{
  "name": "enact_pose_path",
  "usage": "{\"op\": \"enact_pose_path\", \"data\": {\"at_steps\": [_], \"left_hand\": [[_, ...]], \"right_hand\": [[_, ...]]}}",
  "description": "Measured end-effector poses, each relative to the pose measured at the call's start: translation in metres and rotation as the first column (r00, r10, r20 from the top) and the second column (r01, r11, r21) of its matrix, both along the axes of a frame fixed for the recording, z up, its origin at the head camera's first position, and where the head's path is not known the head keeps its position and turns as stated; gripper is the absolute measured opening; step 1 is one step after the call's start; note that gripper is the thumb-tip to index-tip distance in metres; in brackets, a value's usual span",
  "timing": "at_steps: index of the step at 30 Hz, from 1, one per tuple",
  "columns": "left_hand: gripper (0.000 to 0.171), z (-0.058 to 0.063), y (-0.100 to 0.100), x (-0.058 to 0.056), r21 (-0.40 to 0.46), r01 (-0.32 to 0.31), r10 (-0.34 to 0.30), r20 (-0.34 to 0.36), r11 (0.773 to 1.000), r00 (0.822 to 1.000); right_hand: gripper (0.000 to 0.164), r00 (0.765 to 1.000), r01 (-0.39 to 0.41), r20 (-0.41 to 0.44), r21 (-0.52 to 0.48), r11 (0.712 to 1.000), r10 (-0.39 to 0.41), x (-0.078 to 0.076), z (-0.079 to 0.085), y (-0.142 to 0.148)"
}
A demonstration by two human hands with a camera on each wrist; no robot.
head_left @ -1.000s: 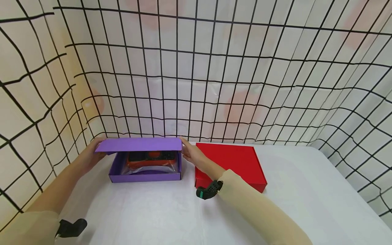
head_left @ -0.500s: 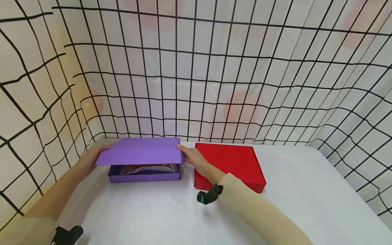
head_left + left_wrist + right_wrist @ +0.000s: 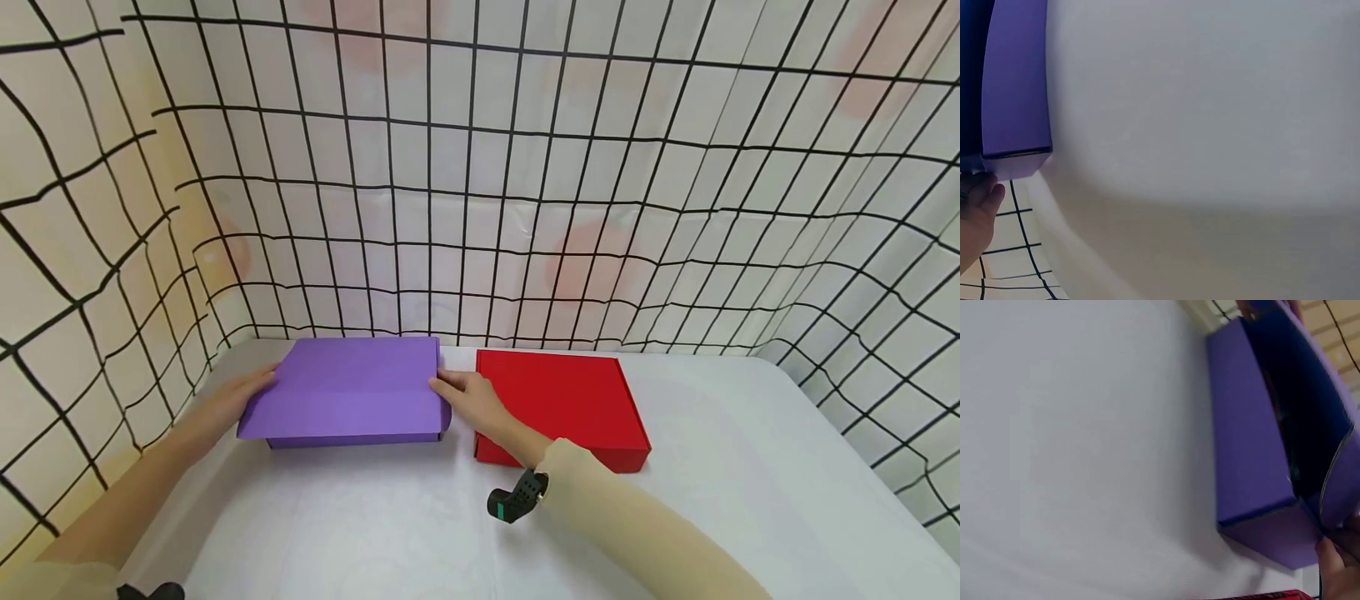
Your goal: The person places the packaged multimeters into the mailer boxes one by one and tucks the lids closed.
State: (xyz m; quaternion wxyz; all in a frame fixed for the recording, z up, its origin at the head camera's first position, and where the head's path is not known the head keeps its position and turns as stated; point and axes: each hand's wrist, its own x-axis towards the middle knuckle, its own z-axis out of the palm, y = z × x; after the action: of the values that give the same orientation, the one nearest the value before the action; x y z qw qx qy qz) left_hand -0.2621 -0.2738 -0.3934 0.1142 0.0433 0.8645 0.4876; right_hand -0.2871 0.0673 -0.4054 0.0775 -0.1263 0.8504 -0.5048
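Observation:
A purple cardboard box (image 3: 352,440) lies on the white table at the left, its hinged lid (image 3: 348,387) lowered almost flat over it. My left hand (image 3: 238,396) holds the lid's left side. On the other side, my right hand (image 3: 474,402) pinches the lid near its right side flap, thumb on top. The right wrist view shows a gap between the lid and the box's front wall (image 3: 1250,431), with a dark blue inside; the contents are mostly in shadow. In the left wrist view, curled fingers (image 3: 988,194) touch the box's end.
A closed red cardboard box (image 3: 562,400) sits just right of the purple one, close under my right forearm. A white sheet covers the table (image 3: 375,525). Black wire grid (image 3: 465,208) with white sheeting behind it encloses the back and sides.
Both hands have brought the purple lid down and toward me. The black and orange thing in a clear bag inside the box is now hidden in the head view. The red box stays put.

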Motion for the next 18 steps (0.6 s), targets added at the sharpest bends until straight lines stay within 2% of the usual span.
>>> {"op": "enact_pose_path", "data": {"at_steps": [5, 9, 18], "left_hand": [[0.070, -0.007, 0.002, 0.010, -0.050, 0.026, -0.024, 0.039, 0.998, 0.999], [0.068, -0.010, 0.006, 0.017, -0.069, 0.036, -0.036, 0.015, 0.997, 0.999], [0.068, -0.019, 0.006, 0.021, -0.053, 0.038, -0.038, -0.005, 0.998, 0.999]], "right_hand": [[0.045, 0.993, 0.011, -0.115, 0.090, 0.996, -0.001, 0.011, -0.004, -0.001], [0.044, 0.988, 0.014, -0.156, 0.121, 0.993, 0.005, 0.017, -0.004, -0.002], [0.043, 0.977, 0.017, -0.211, 0.175, 0.984, 0.020, 0.019, -0.006, -0.005]]}}
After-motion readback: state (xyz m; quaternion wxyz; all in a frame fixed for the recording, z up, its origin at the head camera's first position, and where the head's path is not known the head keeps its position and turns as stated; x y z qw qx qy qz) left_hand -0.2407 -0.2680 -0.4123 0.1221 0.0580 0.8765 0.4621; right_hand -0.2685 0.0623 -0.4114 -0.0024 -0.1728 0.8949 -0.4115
